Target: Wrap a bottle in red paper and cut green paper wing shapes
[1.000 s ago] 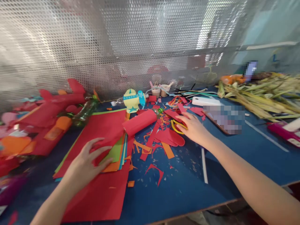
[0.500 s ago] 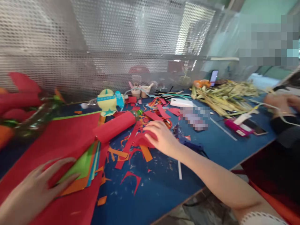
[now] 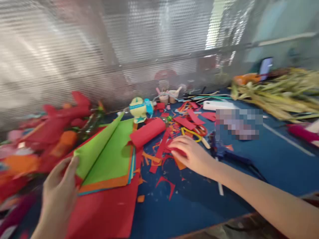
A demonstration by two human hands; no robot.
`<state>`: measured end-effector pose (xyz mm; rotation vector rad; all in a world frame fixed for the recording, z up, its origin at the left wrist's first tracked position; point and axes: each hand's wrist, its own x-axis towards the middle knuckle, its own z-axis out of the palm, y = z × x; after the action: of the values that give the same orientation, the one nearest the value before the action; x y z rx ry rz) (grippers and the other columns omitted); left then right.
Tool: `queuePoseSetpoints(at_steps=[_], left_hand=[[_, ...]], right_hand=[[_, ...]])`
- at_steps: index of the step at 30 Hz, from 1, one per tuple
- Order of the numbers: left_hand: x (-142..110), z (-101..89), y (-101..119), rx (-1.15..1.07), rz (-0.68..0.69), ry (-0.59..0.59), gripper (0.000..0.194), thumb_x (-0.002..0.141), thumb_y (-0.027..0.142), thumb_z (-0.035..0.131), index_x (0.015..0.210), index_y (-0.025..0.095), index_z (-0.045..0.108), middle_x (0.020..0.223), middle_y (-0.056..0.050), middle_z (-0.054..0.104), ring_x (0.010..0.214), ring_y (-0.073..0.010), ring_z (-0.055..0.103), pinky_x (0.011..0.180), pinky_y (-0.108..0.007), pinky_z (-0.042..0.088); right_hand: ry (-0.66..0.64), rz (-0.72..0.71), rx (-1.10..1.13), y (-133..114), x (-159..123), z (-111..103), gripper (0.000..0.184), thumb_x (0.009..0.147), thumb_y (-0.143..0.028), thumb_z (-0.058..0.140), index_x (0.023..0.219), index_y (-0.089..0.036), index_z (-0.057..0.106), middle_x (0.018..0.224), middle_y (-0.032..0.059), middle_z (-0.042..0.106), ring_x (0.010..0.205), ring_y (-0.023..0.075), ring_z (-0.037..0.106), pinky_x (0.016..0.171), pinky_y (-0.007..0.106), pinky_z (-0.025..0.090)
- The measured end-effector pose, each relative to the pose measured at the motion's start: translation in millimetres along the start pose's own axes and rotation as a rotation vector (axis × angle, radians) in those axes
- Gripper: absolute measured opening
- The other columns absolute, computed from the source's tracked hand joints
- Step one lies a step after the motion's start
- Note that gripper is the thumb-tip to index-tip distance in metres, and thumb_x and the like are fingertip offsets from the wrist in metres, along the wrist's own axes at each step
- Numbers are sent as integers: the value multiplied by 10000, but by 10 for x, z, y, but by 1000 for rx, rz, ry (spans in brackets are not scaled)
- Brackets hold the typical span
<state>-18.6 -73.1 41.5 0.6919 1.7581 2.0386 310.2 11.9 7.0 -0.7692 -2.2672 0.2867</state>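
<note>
My left hand (image 3: 61, 182) pinches the near left corner of a green paper sheet (image 3: 93, 149) and lifts it in a curl. Under it lies a stack of green, orange and blue sheets on a large red sheet (image 3: 104, 212). My right hand (image 3: 190, 154) rests low over the cuttings, fingers curled with a red paper scrap (image 3: 179, 152) between thumb and fingers; part of the scrap is hidden. Left of that hand, a bottle wrapped in red paper (image 3: 148, 132) lies on the stack's far right corner. Yellow-handled scissors (image 3: 191, 132) lie just beyond the fingers.
Red and orange paper crafts (image 3: 62, 129) are heaped at left. A yellow and blue paper piece (image 3: 138, 109) and small cups (image 3: 168, 96) stand at the back. A dark blue glue gun (image 3: 231, 154) lies right of my wrist. Dried husks (image 3: 279, 96) cover the far right.
The view has swung left. My left hand, spread over the stack before, now holds up the green sheet's corner, baring more green paper. My right hand stays over the scraps.
</note>
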Motion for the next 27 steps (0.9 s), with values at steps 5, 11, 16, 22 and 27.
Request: queuePoseSetpoints(at_steps=[5,11,16,22,27], left_hand=[[115,-14,36,-171,-74,41,155,669,327,701,744,195,666,735,56,725,690,-99,645,685,-202,537],[21,-97,-75,-3,-27,-175,365,476,448,821,689,184,687,645,20,698,640,-141,646,624,-223,521],[-132,-48,-117,265,13,-455,317,574,458,780,678,163,726,704,-49,704,658,-181,640,590,-250,500],[-180,8,-169,466,109,-644,272,629,470,736,713,212,748,1014,-93,691,971,-264,625,821,-320,490],[-148,17,-231,521,179,-700,333,658,529,692,750,211,734,1118,-122,654,1103,-296,569,950,-386,429]], right_hand=[[-12,-35,-9,3,-34,17,165,907,-180,492,982,-144,635,963,101,673,946,234,597,856,435,515],[-3,-55,-20,-19,-48,37,212,926,-227,448,969,-140,637,937,112,680,914,239,630,805,428,546],[-27,-19,21,-5,-51,53,219,921,-245,452,987,-154,640,951,104,682,931,231,639,813,417,551],[-209,147,230,-209,-48,46,269,910,-264,478,1146,-206,593,1089,80,671,985,191,643,867,351,532],[-471,76,424,-631,107,129,440,914,-250,472,1353,-248,447,1110,91,660,1004,217,633,868,366,508]])
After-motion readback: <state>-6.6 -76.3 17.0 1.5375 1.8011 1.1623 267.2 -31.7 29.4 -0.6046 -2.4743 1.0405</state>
